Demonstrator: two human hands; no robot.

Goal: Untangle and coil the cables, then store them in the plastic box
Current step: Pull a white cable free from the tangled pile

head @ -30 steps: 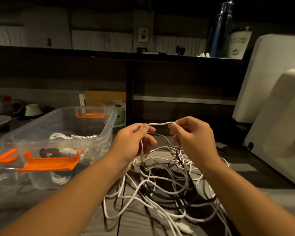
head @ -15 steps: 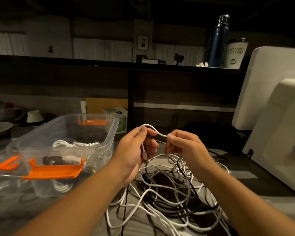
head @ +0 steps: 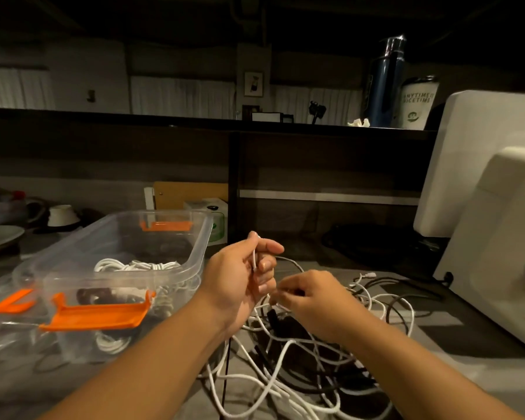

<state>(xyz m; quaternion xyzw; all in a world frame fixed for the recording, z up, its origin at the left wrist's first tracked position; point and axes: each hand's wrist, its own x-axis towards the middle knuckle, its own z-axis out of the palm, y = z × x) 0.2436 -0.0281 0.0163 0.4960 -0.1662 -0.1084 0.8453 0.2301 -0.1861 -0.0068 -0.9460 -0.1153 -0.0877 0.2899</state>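
Head view: my left hand [head: 240, 277] is raised above the counter [head: 455, 368], its fingers [head: 267, 263] curled round a white cable [head: 254, 258], thumb pressing it against the forefinger. Just below and to the right of them, my right hand [head: 312, 301] reaches down with its fingertips [head: 281, 298] pinched narrow on a white strand [head: 262, 306] at the top of the tangle [head: 300, 359]. I cannot tell whether that strand belongs to the cable above. The rest of the cables lie beneath and beyond my right fingers, white loops woven through black ones [head: 272, 319]. The plastic box [head: 202, 237] stands open just left of my left fingers, with coiled white cables [head: 134, 264] already inside.

The main risk, as I judge it, is pulling upward while the strand runs under a black loop. That would cinch the knot instead of freeing it. A hard tug could also lift the whole heap and drag it about the counter. A white plug [head: 369, 274] lying beyond my right fingers could then catch in a loop and jam. In this dim light I may simply follow the wrong white line. My left forearm is close to the box, so a wide sweep leftward could shove it or knock its hanging orange latch [head: 97, 313].
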